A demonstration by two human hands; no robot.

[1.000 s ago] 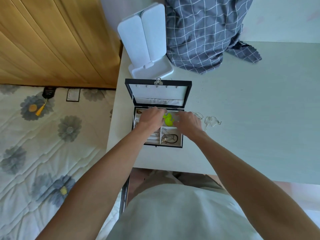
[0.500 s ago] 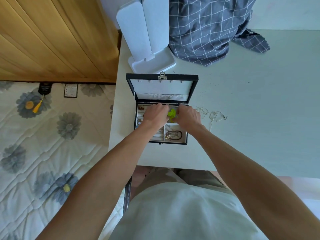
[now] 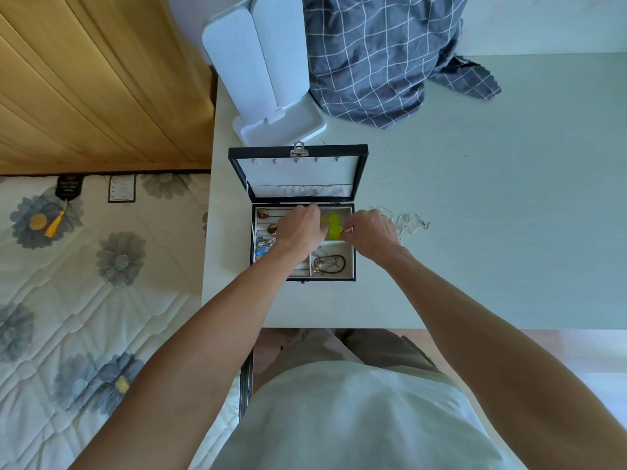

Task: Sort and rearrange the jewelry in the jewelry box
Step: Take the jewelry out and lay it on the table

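A black jewelry box [image 3: 360, 174] stands open near the table's left edge, its lid upright. A bright yellow-green piece [image 3: 332, 225] lies in the box's far right compartment. My left hand [image 3: 300, 228] reaches over the box's middle, its fingers at the piece's left side. My right hand [image 3: 371, 234] pinches the piece's right edge. A dark cord bracelet with a gold charm [image 3: 329, 263] lies in the near right compartment. Rings and blue beads [image 3: 264, 246] sit in the left rows. Thin silver chains [image 3: 407, 223] lie on the table right of the box.
A white folding stand [image 3: 268, 76] rises behind the box. A grey checked cloth [image 3: 380, 56] is heaped at the back. The pale table [image 3: 509, 215] extends to the right. A floral mattress [image 3: 84, 300] lies left of the table, below a wooden wall.
Both hands have shifted slightly toward the far side of the box with the yellow-green piece; the right hand now pinches its edge. My view has tilted a little.
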